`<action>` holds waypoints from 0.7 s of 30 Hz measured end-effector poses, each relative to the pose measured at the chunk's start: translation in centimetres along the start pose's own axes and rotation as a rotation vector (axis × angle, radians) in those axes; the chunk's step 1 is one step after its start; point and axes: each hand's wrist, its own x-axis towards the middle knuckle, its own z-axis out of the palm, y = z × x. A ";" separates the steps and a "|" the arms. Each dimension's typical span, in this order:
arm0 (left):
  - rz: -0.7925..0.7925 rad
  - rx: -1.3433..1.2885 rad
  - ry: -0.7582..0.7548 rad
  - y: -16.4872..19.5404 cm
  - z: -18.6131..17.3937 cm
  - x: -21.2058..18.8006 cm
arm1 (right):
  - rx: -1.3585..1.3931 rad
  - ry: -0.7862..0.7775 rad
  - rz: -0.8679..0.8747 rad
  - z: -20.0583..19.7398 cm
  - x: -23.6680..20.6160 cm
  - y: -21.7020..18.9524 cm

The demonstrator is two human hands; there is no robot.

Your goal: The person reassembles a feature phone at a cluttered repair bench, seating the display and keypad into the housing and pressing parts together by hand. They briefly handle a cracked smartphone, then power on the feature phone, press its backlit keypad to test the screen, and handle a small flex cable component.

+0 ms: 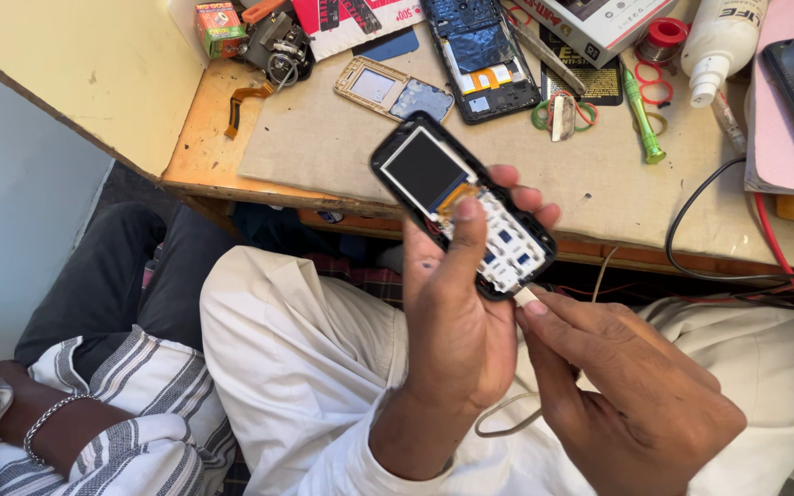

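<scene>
My left hand [457, 321] grips a small black keypad phone [457, 197] with its front cover off, so the screen and the white key membrane show; my thumb rests across its middle. My right hand [631, 386] pinches a white cable plug [526, 296] against the phone's lower end. The pale cable [507, 424] loops down over my lap in white trousers.
On the wooden bench [204, 138] lie a gold phone frame [392, 90], an opened blue smartphone [480, 55], a green screwdriver [642, 115], a white bottle [719, 41], rubber bands, boxes and black and red wires [691, 220]. Another person's striped sleeve and braceleted wrist [57, 422] rest at lower left.
</scene>
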 end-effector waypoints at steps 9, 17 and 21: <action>-0.023 0.044 -0.061 0.2 -0.7 0.5 | 0.038 0.001 -0.075 0.7 -0.7 1.4; -0.047 0.099 -0.134 1.3 -1.2 1.3 | 0.503 -0.026 0.380 0.1 -2.9 4.2; -0.117 0.123 -0.154 1.6 -0.9 1.2 | 0.484 -0.051 0.494 -0.4 -3.0 5.4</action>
